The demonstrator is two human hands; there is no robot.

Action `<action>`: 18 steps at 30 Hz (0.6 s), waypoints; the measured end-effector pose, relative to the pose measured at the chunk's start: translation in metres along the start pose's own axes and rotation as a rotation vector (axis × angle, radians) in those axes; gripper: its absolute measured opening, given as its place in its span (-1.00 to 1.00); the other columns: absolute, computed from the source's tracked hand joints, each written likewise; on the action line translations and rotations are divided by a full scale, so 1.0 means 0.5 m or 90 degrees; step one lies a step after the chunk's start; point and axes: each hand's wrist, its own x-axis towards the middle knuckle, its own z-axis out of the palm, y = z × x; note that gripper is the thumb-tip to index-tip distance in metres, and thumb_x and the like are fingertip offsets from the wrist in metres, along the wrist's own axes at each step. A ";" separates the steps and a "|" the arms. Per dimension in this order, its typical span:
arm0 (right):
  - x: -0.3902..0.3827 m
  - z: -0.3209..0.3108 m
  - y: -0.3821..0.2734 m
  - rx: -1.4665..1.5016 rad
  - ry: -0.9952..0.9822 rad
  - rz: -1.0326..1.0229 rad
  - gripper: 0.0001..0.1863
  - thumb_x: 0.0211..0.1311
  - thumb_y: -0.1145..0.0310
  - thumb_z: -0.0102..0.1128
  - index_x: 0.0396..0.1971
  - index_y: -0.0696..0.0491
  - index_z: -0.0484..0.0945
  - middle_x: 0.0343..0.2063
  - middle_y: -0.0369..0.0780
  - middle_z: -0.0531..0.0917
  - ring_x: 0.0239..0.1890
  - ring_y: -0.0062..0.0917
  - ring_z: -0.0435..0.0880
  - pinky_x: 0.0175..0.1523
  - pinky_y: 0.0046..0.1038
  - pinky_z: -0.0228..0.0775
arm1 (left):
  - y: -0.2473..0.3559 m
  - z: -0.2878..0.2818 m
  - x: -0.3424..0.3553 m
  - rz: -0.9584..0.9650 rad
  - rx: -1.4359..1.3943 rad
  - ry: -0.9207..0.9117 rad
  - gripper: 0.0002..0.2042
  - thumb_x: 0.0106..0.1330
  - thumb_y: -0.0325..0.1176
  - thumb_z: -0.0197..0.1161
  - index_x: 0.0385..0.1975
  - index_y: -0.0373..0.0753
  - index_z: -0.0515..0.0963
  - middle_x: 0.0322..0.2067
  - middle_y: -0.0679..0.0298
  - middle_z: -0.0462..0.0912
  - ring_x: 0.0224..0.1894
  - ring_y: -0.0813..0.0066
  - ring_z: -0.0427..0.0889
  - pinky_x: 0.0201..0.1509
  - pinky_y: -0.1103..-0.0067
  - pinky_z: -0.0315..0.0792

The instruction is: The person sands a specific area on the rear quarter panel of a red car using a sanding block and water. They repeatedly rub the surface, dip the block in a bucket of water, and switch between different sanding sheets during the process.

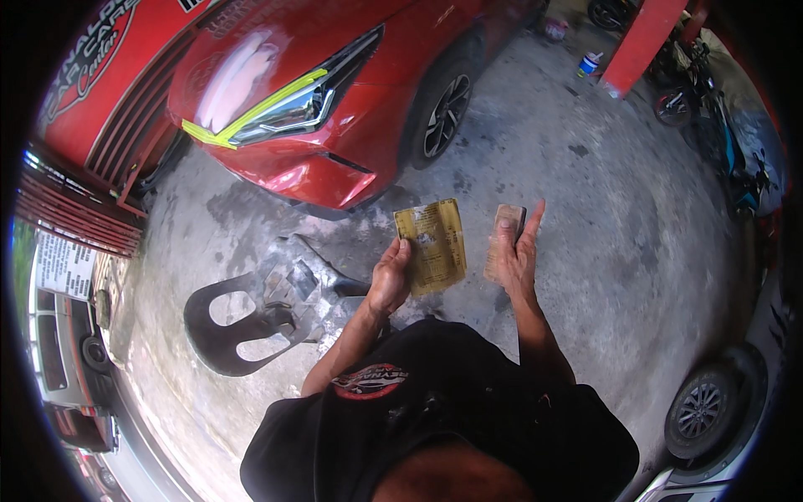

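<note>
The red car (335, 92) is the landmark: glossy painted metal, with a dull pale patch on the hood and yellow tape bordering the headlight (284, 109), probably to shield the lens while nearby panels are worked. It stands on a rough, stained concrete floor (602, 217).

In front of the car's bumper, a dark plastic chair (251, 318) stands on the floor, dusty grey on the seat, with oval cut-outs in its back. It sits just left of the person.

A second vehicle's wheel (703, 410) shows far from the car, at the lower right. A small can (590, 63) stands beyond the car's front wheel.

Below the bumper, the left hand (389, 280) pinches a sheet of sandpaper (432, 245) by its lower left corner, thumb on top. The sheet is yellowish-tan, rectangular, slightly curled, and held flat toward the face for viewing.

Just right of the sheet, the right hand (520, 251) grips a sanding block (504, 238), fingers wrapped behind it and index finger extended upward. The block is oblong, worn, and brownish. The two items are near each other but apart.
</note>
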 end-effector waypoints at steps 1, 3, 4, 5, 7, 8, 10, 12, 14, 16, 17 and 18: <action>0.003 -0.007 -0.003 0.018 -0.012 0.041 -0.39 0.60 0.02 -0.03 0.45 0.05 0.22 -0.12 -0.19 0.66 -0.07 -0.46 0.63 0.07 -0.41 0.47 | -0.002 -0.001 0.002 0.009 0.010 -0.009 -0.60 0.68 -0.19 -0.14 0.37 -0.24 0.29 0.24 0.20 0.50 0.26 0.32 0.53 0.38 0.28 0.44; 0.007 -0.005 -0.002 0.053 -0.072 -0.006 -0.40 0.64 -0.02 -0.18 0.43 0.08 0.26 -0.08 -0.19 0.65 -0.07 -0.45 0.62 0.09 -0.42 0.46 | -0.009 0.001 0.005 0.022 0.028 -0.031 -0.58 0.68 -0.19 -0.12 0.40 -0.24 0.26 0.24 0.23 0.49 0.27 0.36 0.52 0.39 0.33 0.42; 0.000 0.011 -0.009 -0.010 -0.105 -0.039 -0.42 0.67 -0.01 -0.32 0.41 0.10 0.29 -0.07 -0.13 0.65 -0.01 -0.38 0.63 0.17 -0.38 0.44 | -0.012 0.009 0.009 0.027 0.059 -0.051 -0.57 0.68 -0.19 -0.11 0.41 -0.24 0.25 0.24 0.25 0.49 0.26 0.38 0.52 0.39 0.35 0.41; -0.006 0.031 -0.020 -0.087 -0.087 -0.131 -0.43 0.67 0.04 -0.28 0.40 0.13 0.31 0.05 -0.01 0.60 0.10 -0.23 0.61 0.26 -0.31 0.40 | -0.017 0.023 0.010 0.032 0.090 -0.071 -0.56 0.68 -0.19 -0.10 0.43 -0.23 0.24 0.24 0.26 0.49 0.25 0.41 0.51 0.39 0.36 0.40; -0.023 0.081 -0.014 -0.086 -0.063 -0.184 -0.44 0.61 0.17 -0.07 0.44 0.15 0.27 0.17 0.08 0.50 0.22 -0.09 0.55 0.32 -0.24 0.37 | -0.025 0.039 0.010 0.031 0.126 -0.112 -0.54 0.67 -0.18 -0.08 0.44 -0.23 0.22 0.23 0.28 0.48 0.24 0.46 0.50 0.39 0.39 0.38; -0.028 0.096 0.003 -0.112 -0.043 -0.260 -0.40 0.54 0.24 0.04 0.47 0.14 0.23 0.20 0.08 0.47 0.23 -0.08 0.54 0.31 -0.23 0.38 | -0.030 0.045 0.009 0.021 0.127 -0.135 -0.54 0.67 -0.17 -0.08 0.45 -0.23 0.22 0.23 0.29 0.48 0.24 0.48 0.50 0.40 0.40 0.38; -0.031 0.104 0.001 -0.136 -0.026 -0.306 -0.24 0.30 0.44 0.31 0.46 0.13 0.21 0.18 0.03 0.51 0.21 -0.15 0.57 0.27 -0.23 0.43 | -0.034 0.050 0.010 0.041 0.111 -0.140 -0.51 0.65 -0.13 -0.02 0.46 -0.20 0.22 0.23 0.32 0.47 0.24 0.49 0.49 0.40 0.41 0.37; -0.034 0.098 0.025 0.006 -0.054 -0.207 -0.29 0.26 0.46 0.37 0.39 0.13 0.29 0.15 0.00 0.55 0.19 -0.21 0.59 0.26 -0.26 0.45 | -0.016 0.052 0.009 0.019 0.031 -0.211 -0.51 0.63 -0.12 0.02 0.45 -0.17 0.24 0.22 0.33 0.49 0.25 0.44 0.50 0.38 0.39 0.39; -0.031 0.092 0.039 0.108 -0.063 -0.153 -0.44 0.21 0.43 0.49 0.18 0.13 0.47 0.12 -0.06 0.61 0.17 -0.32 0.62 0.27 -0.30 0.46 | 0.006 0.068 0.008 -0.049 -0.098 -0.225 -0.50 0.61 -0.13 0.08 0.45 -0.14 0.26 0.23 0.32 0.50 0.27 0.39 0.51 0.38 0.36 0.41; -0.028 0.087 0.039 0.073 -0.059 -0.189 -0.48 0.23 0.37 0.51 0.14 0.14 0.51 0.14 -0.05 0.61 0.18 -0.28 0.62 0.27 -0.31 0.46 | 0.030 0.093 0.009 -0.159 -0.271 -0.175 -0.49 0.57 -0.16 0.15 0.44 -0.11 0.27 0.25 0.29 0.49 0.29 0.32 0.50 0.39 0.33 0.42; -0.022 0.085 0.040 0.056 -0.056 -0.207 -0.50 0.24 0.35 0.51 0.12 0.15 0.53 0.14 -0.04 0.60 0.19 -0.26 0.62 0.27 -0.31 0.46 | 0.024 0.090 0.018 -0.105 -0.237 -0.183 -0.48 0.56 -0.19 0.17 0.45 -0.12 0.26 0.27 0.27 0.47 0.32 0.31 0.47 0.40 0.32 0.42; -0.015 0.087 0.047 0.029 -0.021 -0.308 -0.55 0.30 0.29 0.46 0.09 0.19 0.58 0.14 -0.01 0.61 0.20 -0.20 0.62 0.26 -0.30 0.47 | 0.009 0.073 0.028 -0.050 -0.201 -0.190 -0.47 0.55 -0.23 0.18 0.45 -0.12 0.25 0.29 0.24 0.46 0.35 0.29 0.45 0.41 0.30 0.41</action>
